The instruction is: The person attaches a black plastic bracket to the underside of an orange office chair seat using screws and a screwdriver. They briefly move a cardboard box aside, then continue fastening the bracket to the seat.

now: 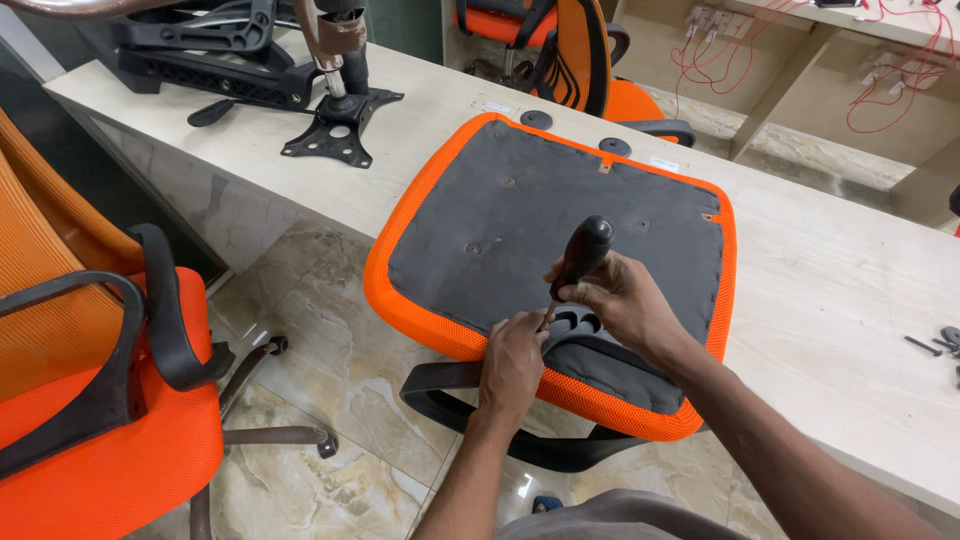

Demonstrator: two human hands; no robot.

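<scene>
An upturned orange seat cushion [520,215], its grey underside facing us, lies on a pale wooden workbench [830,300] and overhangs the near edge. To the left of the cushion we see an assembled orange office chair [90,400] with black armrests standing on the marble floor. Beyond the cushion's left corner, a black chair tilt mechanism [335,125] rests on the bench. At the cushion's near edge, our left hand [513,362] pinches down at the mounting plate of a black armrest [520,420], whose loop hangs below the cushion. Just right of it, our right hand [622,300] is clenched around a black-handled screwdriver [581,258], held nearly upright over that plate; the tip is hidden behind the fingers, so it may be seated in a screw. Behind the cushion stands another orange chair [580,50]. Far to the right of the cushion, a few dark screws [938,344] lie on the bench.
</scene>
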